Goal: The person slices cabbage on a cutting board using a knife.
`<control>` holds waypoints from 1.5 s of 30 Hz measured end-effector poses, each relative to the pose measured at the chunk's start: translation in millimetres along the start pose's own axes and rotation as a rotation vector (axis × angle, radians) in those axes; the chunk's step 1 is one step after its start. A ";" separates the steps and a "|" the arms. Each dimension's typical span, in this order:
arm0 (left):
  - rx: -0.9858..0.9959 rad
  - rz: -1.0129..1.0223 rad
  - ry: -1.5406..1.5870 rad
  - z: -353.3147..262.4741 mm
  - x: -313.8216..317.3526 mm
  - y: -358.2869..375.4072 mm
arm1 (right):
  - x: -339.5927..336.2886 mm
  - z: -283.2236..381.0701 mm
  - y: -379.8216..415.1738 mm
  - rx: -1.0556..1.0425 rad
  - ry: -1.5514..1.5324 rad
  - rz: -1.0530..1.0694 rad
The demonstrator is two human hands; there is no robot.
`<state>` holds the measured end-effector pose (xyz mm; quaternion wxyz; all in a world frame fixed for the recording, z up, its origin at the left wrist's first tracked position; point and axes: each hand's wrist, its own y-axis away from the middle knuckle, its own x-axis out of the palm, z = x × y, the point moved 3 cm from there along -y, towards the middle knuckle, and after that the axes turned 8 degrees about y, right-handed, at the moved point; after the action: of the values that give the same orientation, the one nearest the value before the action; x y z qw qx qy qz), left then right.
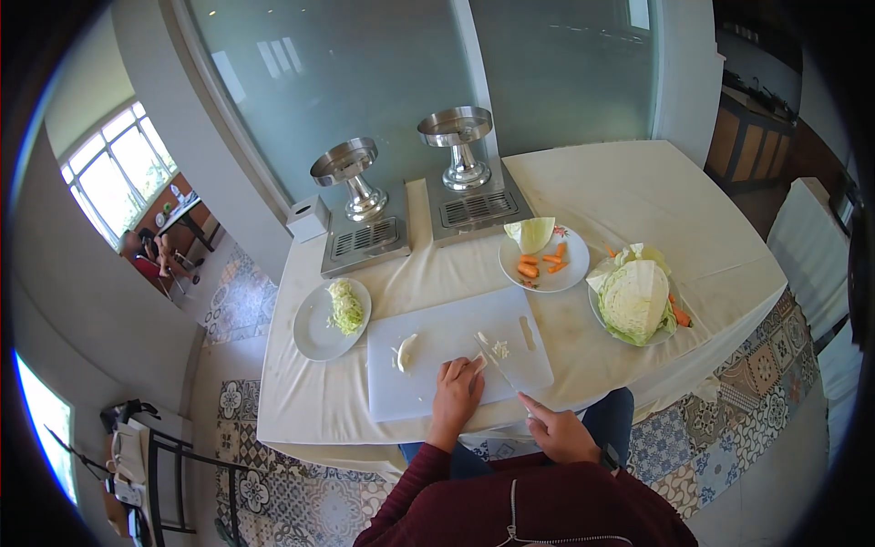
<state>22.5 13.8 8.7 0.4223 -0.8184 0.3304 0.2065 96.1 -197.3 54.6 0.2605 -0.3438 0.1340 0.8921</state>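
Observation:
On the white cutting board (pixel 437 319) my left hand (pixel 458 392) is closed, fingertips pressed on a small pale vegetable piece (pixel 478 364). My right hand (pixel 561 432) grips the handle of a knife (pixel 498 366), whose blade lies close beside those fingertips. Small chopped bits (pixel 499 346) sit just beyond the blade. A white curved cabbage piece (pixel 406 353) rests on the board's left part. Shredded cabbage (pixel 345 308) is on a plate (pixel 311 339) to the left.
A plate (pixel 570 280) behind the board holds carrot pieces (pixel 529 265) and a cabbage leaf (pixel 530 234). A large cabbage (pixel 635 299) sits on a plate at right. Two metal stands (pixel 466 171) (pixel 365 202) are at the back. A seated person (pixel 150 251) is far left.

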 end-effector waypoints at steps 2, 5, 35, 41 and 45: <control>-0.001 0.006 -0.010 -0.1 0.4 -1.1 | -2.1 2.4 0.8 0.044 0.019 0.036; -0.004 0.015 -0.017 0.2 -0.3 -0.7 | 1.2 -0.4 1.7 0.044 0.017 0.048; -0.122 -0.174 0.025 7.4 21.2 -7.2 | 15.0 -10.8 2.8 -0.034 0.050 0.003; -0.100 -0.182 0.017 5.0 16.6 -12.9 | 24.1 -22.9 -4.7 -0.149 -0.040 -0.069; -0.105 -0.190 0.043 1.4 13.6 -12.9 | 19.9 -20.3 -4.2 -0.121 -0.061 -0.033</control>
<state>41.1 15.5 6.7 0.3894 -0.8712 0.2493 0.1649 96.9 -194.8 26.0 0.2577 -0.3337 0.0661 0.9044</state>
